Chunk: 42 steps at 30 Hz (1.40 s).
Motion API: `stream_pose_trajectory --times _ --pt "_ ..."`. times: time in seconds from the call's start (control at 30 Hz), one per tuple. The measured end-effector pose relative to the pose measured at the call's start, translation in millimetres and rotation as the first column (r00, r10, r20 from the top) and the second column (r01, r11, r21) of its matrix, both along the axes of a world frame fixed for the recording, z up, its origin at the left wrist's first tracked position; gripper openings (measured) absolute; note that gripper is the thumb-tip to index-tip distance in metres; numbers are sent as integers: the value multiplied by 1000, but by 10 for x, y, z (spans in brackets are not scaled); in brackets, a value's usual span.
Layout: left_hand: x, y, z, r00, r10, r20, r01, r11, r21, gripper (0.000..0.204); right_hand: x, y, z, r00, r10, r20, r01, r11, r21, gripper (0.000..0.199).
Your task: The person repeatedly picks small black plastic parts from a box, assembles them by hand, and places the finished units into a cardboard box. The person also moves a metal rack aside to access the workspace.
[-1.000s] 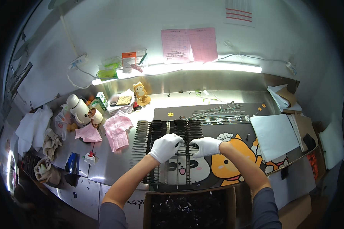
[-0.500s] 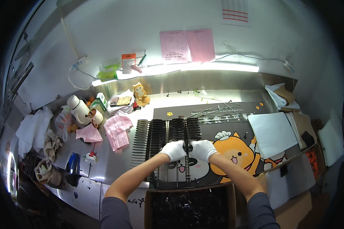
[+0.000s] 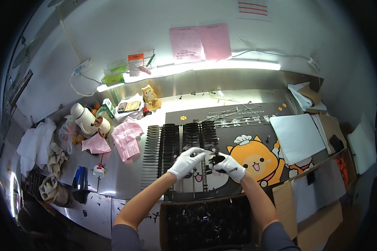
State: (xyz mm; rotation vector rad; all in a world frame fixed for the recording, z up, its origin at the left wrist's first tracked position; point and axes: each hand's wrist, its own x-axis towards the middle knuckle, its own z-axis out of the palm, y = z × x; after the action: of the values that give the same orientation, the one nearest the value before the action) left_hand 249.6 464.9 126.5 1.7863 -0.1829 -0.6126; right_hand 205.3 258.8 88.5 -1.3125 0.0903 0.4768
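White gloves cover both my hands. My left hand [image 3: 186,163] is over the rack of small black parts, its fingertips pinched together near an upright metal strip [image 3: 204,175]; whatever they hold is too small to make out. Just right of it, my right hand [image 3: 230,166] is closed on a little bunch of small black parts [image 3: 216,158], dark pieces sticking out past the fingers. Several rows of black parts [image 3: 168,144] stand side by side along metal strips on a dark cartoon mat [image 3: 222,142]. Their lower ends near my hands are partly hidden.
An open cardboard box [image 3: 163,226] of loose black parts sits at the near edge. Thin metal rods [image 3: 234,112] lie behind the rows. White sheets [image 3: 297,138] lie right; a pink cloth [image 3: 126,138], a white flask [image 3: 83,115] and a cat figurine [image 3: 151,98] stand left.
My hands have moved apart from the strip where they met. The right has turned and come slightly nearer, showing black parts in its fingers. The view has shifted slightly.
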Motion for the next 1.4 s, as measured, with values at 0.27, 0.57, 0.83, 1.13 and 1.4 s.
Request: stream_pose_trajectory --times 0.27,0.57,0.83,1.13,1.4 --pt "-1507 221 -508 990 20 -139 -33 995 -92 26 -934 390 592 900 431 -68 -375 686 -624 40" --pt "-2182 446 -992 968 49 247 -104 971 214 35 -1626 443 -245 840 543 7 -250 398 -883 32" --pt "-2103 180 -1280 888 3 459 -134 959 252 23 -1788 714 -370 874 442 203 62 313 -948 16" --pt "-2187 209 -1156 878 -24 478 -66 983 171 24 -1785 561 -596 953 302 -39 -263 753 -603 24" --pt "-1950 332 -337 319 -644 695 603 704 376 18 -1684 372 -190 425 899 -104 -838 435 331 15"
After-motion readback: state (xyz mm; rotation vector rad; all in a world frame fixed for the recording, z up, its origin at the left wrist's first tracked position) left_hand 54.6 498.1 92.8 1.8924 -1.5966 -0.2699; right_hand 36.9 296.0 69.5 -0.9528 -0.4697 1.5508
